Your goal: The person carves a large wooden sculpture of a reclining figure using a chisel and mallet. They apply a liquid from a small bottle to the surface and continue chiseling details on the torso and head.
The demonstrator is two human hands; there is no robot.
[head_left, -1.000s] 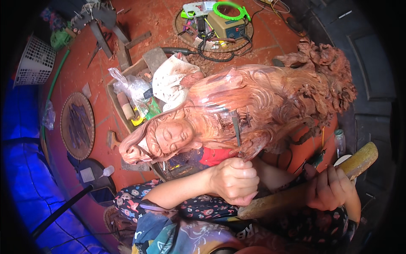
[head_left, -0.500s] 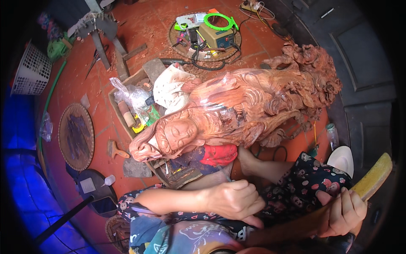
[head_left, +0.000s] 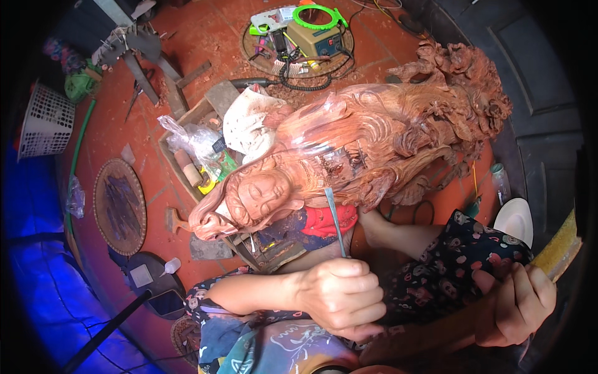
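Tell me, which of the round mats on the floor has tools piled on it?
The far round mat, with the green ring; the mat at left holds no such pile.

I saw a white plastic basket point(head_left: 45, 121) far left, a round woven tray point(head_left: 119, 206), and a green ring point(head_left: 318, 17) up top.
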